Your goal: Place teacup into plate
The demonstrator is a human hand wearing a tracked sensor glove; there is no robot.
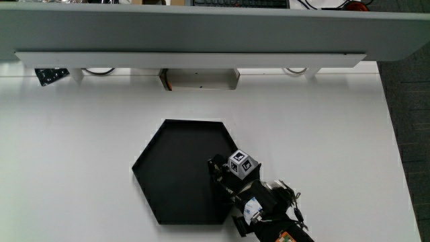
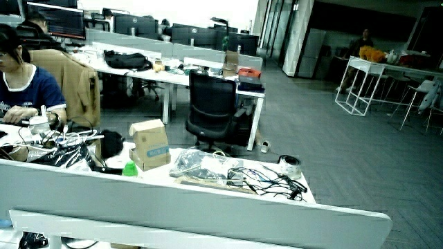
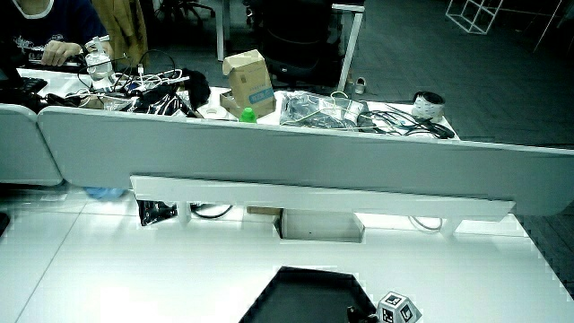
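Although a teacup cannot be made out in any view, the black hexagonal plate (image 1: 178, 171) is seen lying on the white bench (image 1: 80, 148). At the plate's four o'clock corner, the hand (image 1: 232, 176) is held, cube (image 1: 242, 163) uppermost. Whether its fingers are grasping or released cannot be told.

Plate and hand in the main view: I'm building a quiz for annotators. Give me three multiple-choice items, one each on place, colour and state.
1. Where is the hand? A over the plate's edge nearer the person; B beside the partition; C over bare table.
2. The plate's colour? A white; B black; C red.
3. The plate's uncovered part? A bare; B holds a teacup; C holds a spoon.
Answers: A, the cube sits over that edge; B, dark against the white table; A, nothing shows there.
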